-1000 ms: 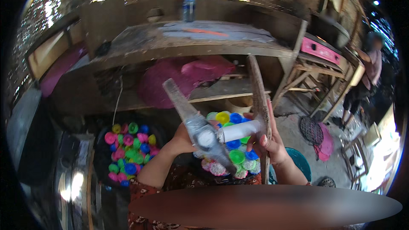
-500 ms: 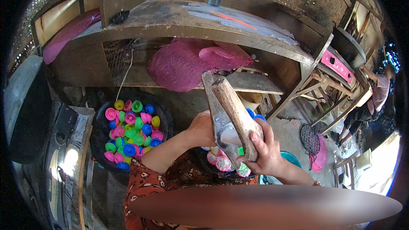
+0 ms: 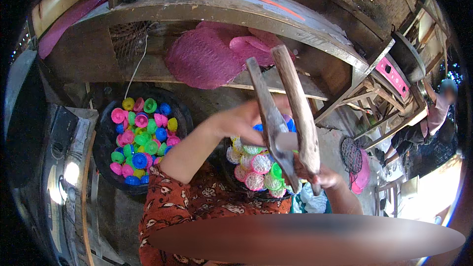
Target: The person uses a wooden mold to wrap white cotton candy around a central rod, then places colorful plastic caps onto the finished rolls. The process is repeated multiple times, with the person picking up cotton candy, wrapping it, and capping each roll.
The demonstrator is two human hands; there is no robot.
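Upright before me is a tool of two wooden bars (image 3: pixel 301 113), one greyish and thinner, with a white cylinder (image 3: pixel 287 141) between them. My left hand (image 3: pixel 249 118) wraps round the greyish bar from the left; its fingers are partly hidden and smeared by motion. Low on the tool, my right hand (image 3: pixel 327 177) grips the thicker bar near its bottom end. Below and behind the tool, a heap of coloured cups with white strands (image 3: pixel 258 165) fills a dark container. A teal container (image 3: pixel 297 203) with white lumps (image 3: pixel 313 198) stands close by my right hand.
To the left, a black basin (image 3: pixel 106 160) holds many bright plastic cups (image 3: pixel 143 135). A wooden bench (image 3: pixel 187 14) spans the far side, with a pink mesh sack (image 3: pixel 207 59) beneath. A person (image 3: pixel 433 113) is at the far right, beside a large pan (image 3: pixel 406 56).
The tool has shifted right and stands more upright, its bars farther apart. My left hand has moved up and right with it. The whole scene sits slightly higher in view.
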